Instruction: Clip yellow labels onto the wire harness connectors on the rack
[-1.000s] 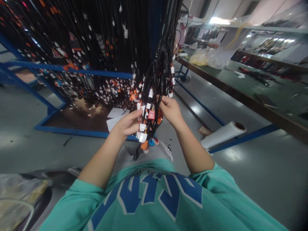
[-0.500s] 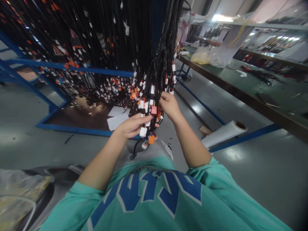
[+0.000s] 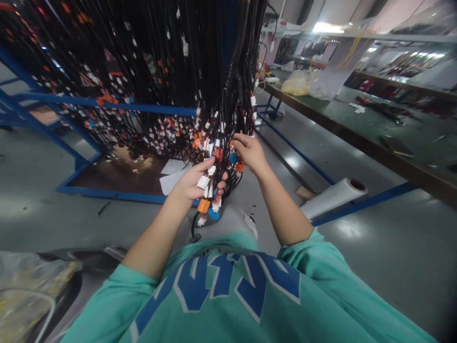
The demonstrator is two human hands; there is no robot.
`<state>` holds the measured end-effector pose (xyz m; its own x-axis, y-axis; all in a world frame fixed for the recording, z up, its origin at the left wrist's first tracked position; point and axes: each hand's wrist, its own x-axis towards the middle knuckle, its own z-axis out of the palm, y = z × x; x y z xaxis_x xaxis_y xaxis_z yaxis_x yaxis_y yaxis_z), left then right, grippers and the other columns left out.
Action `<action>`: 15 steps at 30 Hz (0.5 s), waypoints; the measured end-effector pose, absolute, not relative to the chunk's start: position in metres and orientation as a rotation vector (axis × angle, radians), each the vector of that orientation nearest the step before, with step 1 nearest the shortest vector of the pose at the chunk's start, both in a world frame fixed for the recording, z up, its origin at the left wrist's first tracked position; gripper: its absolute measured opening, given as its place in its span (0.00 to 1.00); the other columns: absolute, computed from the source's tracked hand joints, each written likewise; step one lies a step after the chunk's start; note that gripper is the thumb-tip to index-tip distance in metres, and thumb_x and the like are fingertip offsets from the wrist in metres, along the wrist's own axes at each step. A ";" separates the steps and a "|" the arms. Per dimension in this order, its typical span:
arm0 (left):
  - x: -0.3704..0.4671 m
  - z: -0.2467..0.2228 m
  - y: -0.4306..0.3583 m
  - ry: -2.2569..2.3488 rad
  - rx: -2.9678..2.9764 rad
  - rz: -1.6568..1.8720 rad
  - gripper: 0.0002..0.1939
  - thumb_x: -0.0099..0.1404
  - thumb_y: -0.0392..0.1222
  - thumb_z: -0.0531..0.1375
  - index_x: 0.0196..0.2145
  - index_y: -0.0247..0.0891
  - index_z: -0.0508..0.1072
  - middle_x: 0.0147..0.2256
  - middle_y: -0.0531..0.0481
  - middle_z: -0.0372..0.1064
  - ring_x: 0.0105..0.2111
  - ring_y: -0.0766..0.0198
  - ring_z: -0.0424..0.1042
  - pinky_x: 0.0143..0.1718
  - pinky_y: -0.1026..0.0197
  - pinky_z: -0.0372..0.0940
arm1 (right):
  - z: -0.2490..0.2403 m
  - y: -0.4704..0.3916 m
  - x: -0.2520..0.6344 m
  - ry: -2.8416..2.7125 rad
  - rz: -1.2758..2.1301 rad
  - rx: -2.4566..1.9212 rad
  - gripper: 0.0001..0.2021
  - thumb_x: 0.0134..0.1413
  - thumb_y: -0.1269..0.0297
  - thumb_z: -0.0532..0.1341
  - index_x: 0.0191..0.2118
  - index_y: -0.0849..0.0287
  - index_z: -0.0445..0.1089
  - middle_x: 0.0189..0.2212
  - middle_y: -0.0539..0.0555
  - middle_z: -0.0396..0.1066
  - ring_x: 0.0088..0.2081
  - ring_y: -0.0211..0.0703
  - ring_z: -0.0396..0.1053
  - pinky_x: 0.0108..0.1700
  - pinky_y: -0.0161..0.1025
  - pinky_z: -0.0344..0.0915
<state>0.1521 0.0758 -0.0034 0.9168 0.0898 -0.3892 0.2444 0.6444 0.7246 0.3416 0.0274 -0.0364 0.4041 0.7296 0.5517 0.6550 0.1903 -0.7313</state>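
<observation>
Black wire harnesses [image 3: 233, 95] hang in a thick bundle in front of me, their lower ends crowded with white, orange, red and blue connectors. My left hand [image 3: 194, 182] is wrapped round the lower part of this bundle, thumb in front and fingertips showing on the far side. An orange connector [image 3: 203, 206] and a blue connector [image 3: 214, 214] dangle just below it. On the bundle's right side, my right hand [image 3: 250, 151] has its thumb and index finger pinched at the wires, above a blue connector [image 3: 233, 158]. Exactly what sits between those fingertips is too small to tell.
A blue metal rack [image 3: 143, 107] holds many more hanging harnesses on the left, with white paper sheets [image 3: 173, 174] on its base. To the right runs a long workbench [image 3: 357, 119] with plastic bags [image 3: 314, 85]. A roll of film [image 3: 333, 197] leans below it.
The held connectors have shifted left and spread apart, so blue ones now show. My left hand has closed further round the bundle. My right hand has moved slightly left.
</observation>
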 end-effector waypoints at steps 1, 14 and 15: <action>0.153 -0.001 0.075 0.401 0.839 -0.081 0.29 0.68 0.54 0.41 0.26 0.29 0.71 0.18 0.43 0.66 0.18 0.61 0.67 0.21 0.60 0.64 | -0.038 0.029 0.343 -1.277 0.086 -1.506 0.14 0.55 0.68 0.52 0.44 0.61 0.72 0.42 0.53 0.73 0.45 0.42 0.68 0.51 0.40 0.61; 0.168 0.029 0.062 0.362 0.350 0.266 0.16 0.69 0.46 0.47 0.31 0.32 0.64 0.18 0.56 0.58 0.10 0.75 0.55 0.11 0.71 0.51 | -0.060 0.017 0.328 -1.302 0.265 -1.502 0.14 0.52 0.68 0.55 0.44 0.63 0.71 0.41 0.55 0.73 0.39 0.42 0.69 0.45 0.39 0.63; 0.169 0.030 0.063 0.356 0.334 0.281 0.15 0.69 0.45 0.47 0.30 0.33 0.63 0.17 0.56 0.58 0.10 0.75 0.54 0.11 0.72 0.52 | -0.061 0.015 0.325 -1.328 0.282 -1.480 0.14 0.52 0.68 0.55 0.44 0.63 0.71 0.40 0.55 0.73 0.39 0.41 0.69 0.45 0.39 0.64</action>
<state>0.1693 0.0629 0.0302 0.8998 0.3243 -0.2918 -0.2083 0.9071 0.3658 0.3248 0.0147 -0.0613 0.3492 0.8210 0.4516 0.5664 0.1989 -0.7998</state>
